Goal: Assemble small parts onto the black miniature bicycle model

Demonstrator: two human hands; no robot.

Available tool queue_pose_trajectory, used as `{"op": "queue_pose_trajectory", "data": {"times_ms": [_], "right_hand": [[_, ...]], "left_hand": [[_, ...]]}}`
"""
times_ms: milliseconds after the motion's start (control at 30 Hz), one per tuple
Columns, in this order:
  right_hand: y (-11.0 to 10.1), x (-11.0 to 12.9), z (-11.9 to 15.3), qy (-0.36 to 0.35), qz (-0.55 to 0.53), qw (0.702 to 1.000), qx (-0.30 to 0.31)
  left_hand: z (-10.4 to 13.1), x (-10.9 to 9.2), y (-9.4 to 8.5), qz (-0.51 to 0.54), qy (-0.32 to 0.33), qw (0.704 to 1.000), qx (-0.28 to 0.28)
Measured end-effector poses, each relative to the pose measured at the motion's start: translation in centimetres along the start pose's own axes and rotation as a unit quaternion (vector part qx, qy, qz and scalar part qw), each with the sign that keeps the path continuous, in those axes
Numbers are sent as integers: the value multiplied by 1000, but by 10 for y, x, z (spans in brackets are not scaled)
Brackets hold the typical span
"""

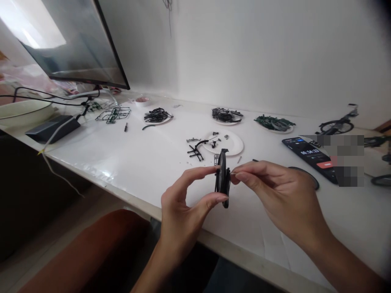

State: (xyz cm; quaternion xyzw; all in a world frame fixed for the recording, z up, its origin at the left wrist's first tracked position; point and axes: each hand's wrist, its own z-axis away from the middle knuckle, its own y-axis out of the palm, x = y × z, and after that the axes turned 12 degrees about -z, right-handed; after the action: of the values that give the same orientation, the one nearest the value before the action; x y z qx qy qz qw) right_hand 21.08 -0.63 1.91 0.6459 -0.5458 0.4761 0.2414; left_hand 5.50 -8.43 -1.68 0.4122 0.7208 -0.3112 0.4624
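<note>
Upright above the table's front part is a small black model wheel (223, 179), seen nearly edge-on, with thin black frame parts at its sides. My left hand (189, 199) grips it between thumb and fingers from the left. On the right, my right hand (275, 187) pinches a thin, light-coloured piece (233, 173) whose end meets the black parts beside the wheel's middle. Just behind the wheel lies a white plate (236, 142) with small black and grey parts. A branching black piece (195, 152) rests at the plate's left edge.
Plates of black parts (157, 115), more black parts (226, 115) and green parts (275, 122) stand along the back. A phone (308, 156) lies right, near a model bicycle (337, 124). A monitor (79, 44), a grey box (53, 128) and cables occupy the left.
</note>
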Motion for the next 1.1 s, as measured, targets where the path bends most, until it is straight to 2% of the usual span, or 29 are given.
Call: {"op": "queue_pose_trajectory", "data": {"times_ms": [100,400,567,800,1000,1100], "right_hand": [[1,0,0,4,0,1000,3],[0,4,3,21,32,999,2],[-1,-1,6,-8,53,999,9],[-3,-4,6,-28,70,997,26],[-5,-11,6,-84,-16,991,102],[-6,-14,6,-84,-42,987,128]], "left_hand": [[1,2,0,6,10,1000,-4],[1,12,-7,-7,66,997,45],[-1,14,-13,-31,99,992,67],[-2,14,-15,-38,99,992,74],[-4,11,-15,-52,103,990,80],[-2,9,-14,-37,104,990,87]]}}
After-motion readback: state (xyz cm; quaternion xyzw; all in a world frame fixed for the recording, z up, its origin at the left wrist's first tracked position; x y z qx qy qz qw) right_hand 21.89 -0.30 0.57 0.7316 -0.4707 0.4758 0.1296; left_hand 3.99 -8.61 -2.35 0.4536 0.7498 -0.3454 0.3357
